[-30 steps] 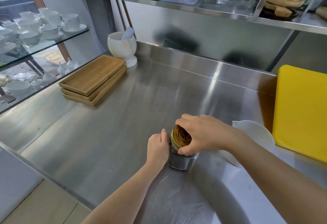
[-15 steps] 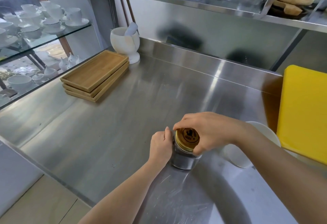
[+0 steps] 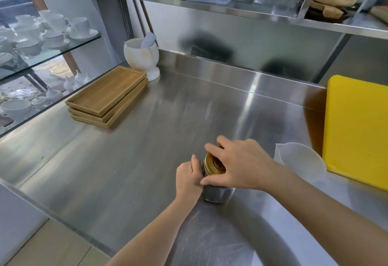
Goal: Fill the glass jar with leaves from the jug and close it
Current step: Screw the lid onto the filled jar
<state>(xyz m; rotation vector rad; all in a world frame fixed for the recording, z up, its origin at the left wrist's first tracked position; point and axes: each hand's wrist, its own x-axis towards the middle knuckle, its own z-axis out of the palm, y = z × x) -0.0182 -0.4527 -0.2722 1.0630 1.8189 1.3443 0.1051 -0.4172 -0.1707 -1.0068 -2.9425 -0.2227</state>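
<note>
Standing upright on the steel worktop (image 3: 147,139), toward its near edge and somewhat right of the middle, the glass jar (image 3: 217,194) shows dark contents through its lower wall. Its gold lid (image 3: 213,166) sits on top, tilted slightly toward the camera, with dark print on its face that is too small to read. The left hand (image 3: 188,178) is closed around the jar's left side, thumb up against the lid's edge, and its forearm runs down toward the bottom of the view. The right hand (image 3: 241,164) lies over the lid from the right, fingers spread and curled around the lid's rim, thumb at the near side touching the left hand; it covers most of the lid and the jar's upper part. Just beside the right wrist, farther toward the right edge of the worktop, stands a translucent white jug (image 3: 302,161) with its spout pointing left; what is inside it cannot be made out. Behind the jug a yellow cutting board (image 3: 359,127) leans at the worktop's right edge. Well apart, at the far left corner, three wooden trays (image 3: 107,95) are stacked, and a white mortar (image 3: 142,57) with a pestle (image 3: 148,39) stands touching the back upstand just behind them.
</note>
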